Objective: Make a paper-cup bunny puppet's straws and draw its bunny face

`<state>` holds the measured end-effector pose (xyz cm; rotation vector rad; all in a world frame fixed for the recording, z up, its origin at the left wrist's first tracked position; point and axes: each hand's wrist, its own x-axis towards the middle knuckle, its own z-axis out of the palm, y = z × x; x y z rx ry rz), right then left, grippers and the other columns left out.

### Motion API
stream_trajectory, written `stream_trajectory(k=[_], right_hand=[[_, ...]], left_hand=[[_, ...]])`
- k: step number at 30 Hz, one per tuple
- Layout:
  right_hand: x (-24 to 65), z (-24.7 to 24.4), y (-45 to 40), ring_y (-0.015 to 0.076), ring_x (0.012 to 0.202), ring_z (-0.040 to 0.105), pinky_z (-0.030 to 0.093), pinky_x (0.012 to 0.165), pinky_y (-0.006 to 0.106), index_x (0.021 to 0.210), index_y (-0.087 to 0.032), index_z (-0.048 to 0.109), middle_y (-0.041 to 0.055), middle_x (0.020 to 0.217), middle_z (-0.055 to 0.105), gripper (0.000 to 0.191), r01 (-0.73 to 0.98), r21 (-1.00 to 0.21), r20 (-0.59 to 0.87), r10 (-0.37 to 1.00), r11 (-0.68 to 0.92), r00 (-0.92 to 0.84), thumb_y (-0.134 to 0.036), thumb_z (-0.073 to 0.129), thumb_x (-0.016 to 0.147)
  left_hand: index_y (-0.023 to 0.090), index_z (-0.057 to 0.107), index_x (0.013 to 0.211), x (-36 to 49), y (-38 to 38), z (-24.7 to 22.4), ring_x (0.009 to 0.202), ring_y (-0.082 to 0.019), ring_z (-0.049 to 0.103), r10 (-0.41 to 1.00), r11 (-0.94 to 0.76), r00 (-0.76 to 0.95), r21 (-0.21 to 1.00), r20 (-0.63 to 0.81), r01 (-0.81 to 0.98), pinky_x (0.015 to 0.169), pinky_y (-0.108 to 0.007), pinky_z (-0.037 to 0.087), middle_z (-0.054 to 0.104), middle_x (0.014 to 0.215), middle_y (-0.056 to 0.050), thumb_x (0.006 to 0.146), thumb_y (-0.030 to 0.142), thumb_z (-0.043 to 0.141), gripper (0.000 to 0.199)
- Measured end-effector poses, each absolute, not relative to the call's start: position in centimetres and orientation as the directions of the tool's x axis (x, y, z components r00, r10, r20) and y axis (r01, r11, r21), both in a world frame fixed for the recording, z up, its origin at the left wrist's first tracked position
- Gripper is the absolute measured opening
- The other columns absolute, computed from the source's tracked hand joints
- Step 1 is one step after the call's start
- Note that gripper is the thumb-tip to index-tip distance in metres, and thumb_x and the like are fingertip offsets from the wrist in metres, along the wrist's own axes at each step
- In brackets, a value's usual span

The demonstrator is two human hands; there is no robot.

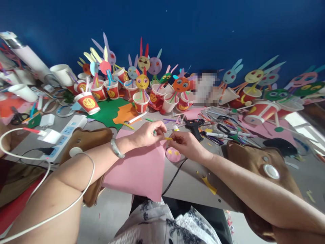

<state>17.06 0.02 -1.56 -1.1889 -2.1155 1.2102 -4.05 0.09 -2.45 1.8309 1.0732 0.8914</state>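
Note:
My left hand (149, 133) is closed, its thumb and fingers pressed together above the pink paper sheet (138, 173); whether anything sits in that pinch is too small to tell. Close on its right, my right hand (186, 144) pinches a small yellow paper piece (168, 138) that points toward my left fingertips. Just below my right fingers lies a pink paper disc (173, 155) with two yellow spots. A small white and yellow tube (176, 128) is right behind my right fingertips.
Paper cups (141, 102) with paper rabbit faces line the back. A power strip (63, 137) and a brown pouch (88, 145) are left; a black glue gun (195, 128), pens and a brown bag (250, 162) are right. A white cable (92, 169) crosses my left arm.

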Motion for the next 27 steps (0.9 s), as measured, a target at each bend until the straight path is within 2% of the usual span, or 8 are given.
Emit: stream_trajectory(k=[3, 6, 8, 11, 17, 22, 27], right_hand=[[17.3, -1.3, 0.0, 0.0093, 0.055, 0.039, 0.03, 0.051, 0.024, 0.068, -0.017, 0.066, -0.0015, 0.06, 0.053, 0.027, 0.495, -0.799, -0.018, 0.811, 0.34, -0.585, -0.036, 0.06, 0.085], [17.7, -1.2, 0.0, 0.0095, 0.055, 0.038, 0.03, 0.052, 0.025, 0.072, -0.016, 0.07, -0.0017, 0.059, 0.053, 0.028, 0.507, -0.78, -0.006, 0.807, 0.366, -0.59, -0.037, 0.059, 0.087], [17.9, -1.2, 0.1, 0.01, 0.056, 0.04, 0.031, 0.053, 0.025, 0.074, -0.017, 0.07, -0.0013, 0.06, 0.054, 0.028, 0.501, -0.788, -0.001, 0.813, 0.358, -0.583, -0.038, 0.059, 0.088], [18.2, -1.1, 0.1, 0.0102, 0.055, 0.04, 0.032, 0.053, 0.025, 0.075, -0.017, 0.07, -0.0014, 0.06, 0.055, 0.027, 0.484, -0.806, 0.01, 0.825, 0.341, -0.565, -0.039, 0.06, 0.087], [18.8, -0.6, -0.1, 0.0108, 0.057, 0.044, 0.035, 0.054, 0.025, 0.076, -0.017, 0.069, -0.0003, 0.065, 0.058, 0.028, 0.45, -0.833, 0.015, 0.825, 0.323, -0.565, -0.04, 0.06, 0.089], [18.9, -0.4, -0.1, 0.0122, 0.06, 0.051, 0.04, 0.058, 0.026, 0.076, -0.017, 0.067, 0.0012, 0.068, 0.064, 0.03, 0.423, -0.86, -0.003, 0.824, 0.287, -0.566, -0.04, 0.056, 0.091], [18.8, -0.8, 0.2, 0.0168, 0.068, 0.063, 0.048, 0.064, 0.028, 0.08, -0.017, 0.068, 0.0049, 0.075, 0.073, 0.03, 0.368, -0.913, -0.082, 0.805, 0.176, -0.588, -0.043, 0.057, 0.091]], left_hand=[[0.017, 0.061, 0.092, -4.9, 0.6, -1.9, 0.073, -0.015, 0.069, 0.95, -0.293, 0.262, 0.775, 0.17, 0.56, 0.069, -0.025, 0.049, 0.07, 0.075, -0.001, 0.082, 0.015, 0.065, 0.01], [0.016, 0.063, 0.093, -6.0, 0.9, -1.5, 0.084, -0.022, 0.07, 0.958, -0.285, 0.23, 0.459, 0.175, 0.841, 0.079, -0.034, 0.048, 0.074, 0.086, -0.007, 0.085, 0.013, 0.059, 0.01], [0.015, 0.064, 0.091, -6.5, 0.9, -1.6, 0.091, -0.028, 0.069, 0.959, -0.279, 0.251, 0.273, 0.131, 0.921, 0.084, -0.041, 0.046, 0.073, 0.093, -0.011, 0.088, 0.018, 0.056, 0.009], [0.014, 0.064, 0.09, -6.7, 0.7, -2.3, 0.096, -0.032, 0.067, 0.962, -0.272, 0.266, 0.118, 0.064, 0.955, 0.084, -0.043, 0.045, 0.07, 0.102, -0.015, 0.09, 0.029, 0.057, 0.016], [0.012, 0.064, 0.094, -6.4, 0.9, -3.1, 0.097, -0.031, 0.065, 0.975, -0.224, 0.224, -0.004, 0.004, 0.975, 0.081, -0.042, 0.045, 0.068, 0.103, -0.016, 0.096, 0.018, 0.044, 0.022], [0.012, 0.064, 0.093, -5.9, 0.7, -1.9, 0.095, -0.029, 0.065, 0.973, -0.22, 0.218, -0.019, -0.082, 0.975, 0.077, -0.038, 0.045, 0.068, 0.099, -0.015, 0.097, 0.014, 0.04, 0.024], [0.01, 0.061, 0.108, -5.3, 0.3, -0.7, 0.098, -0.029, 0.064, 0.985, -0.154, 0.152, -0.013, -0.082, 0.988, 0.08, -0.037, 0.046, 0.066, 0.11, -0.017, 0.098, 0.021, 0.045, 0.022]])
